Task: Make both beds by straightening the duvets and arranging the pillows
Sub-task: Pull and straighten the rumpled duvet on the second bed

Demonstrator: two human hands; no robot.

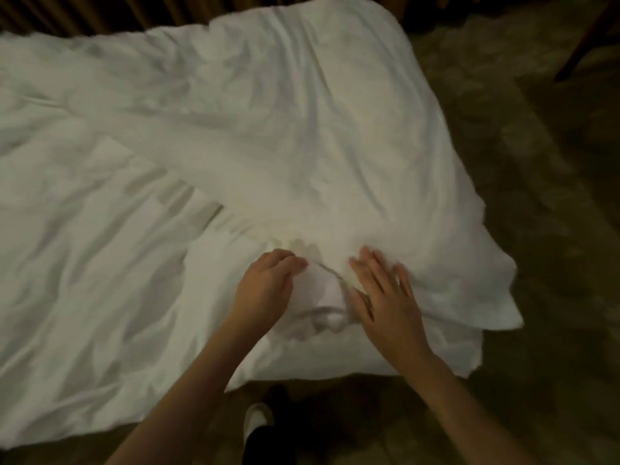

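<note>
A white, wrinkled duvet (268,135) covers the bed and hangs over its near and right edges. A long fold runs diagonally across it from the left toward my hands. My left hand (265,286) has its fingers curled down onto the cloth near the bed's front edge; whether it pinches a fold is blurred. My right hand (382,293) lies flat on the duvet with straight, spread fingers, just right of the left hand. A small bunched crease (327,317) sits between the two hands. No pillow is visible.
Dark patterned carpet (536,229) surrounds the bed on the right and front. A dark slatted wall or headboard (50,15) runs along the top left. A dark furniture leg (583,41) stands at the top right. My shoe (256,417) shows below the bed edge.
</note>
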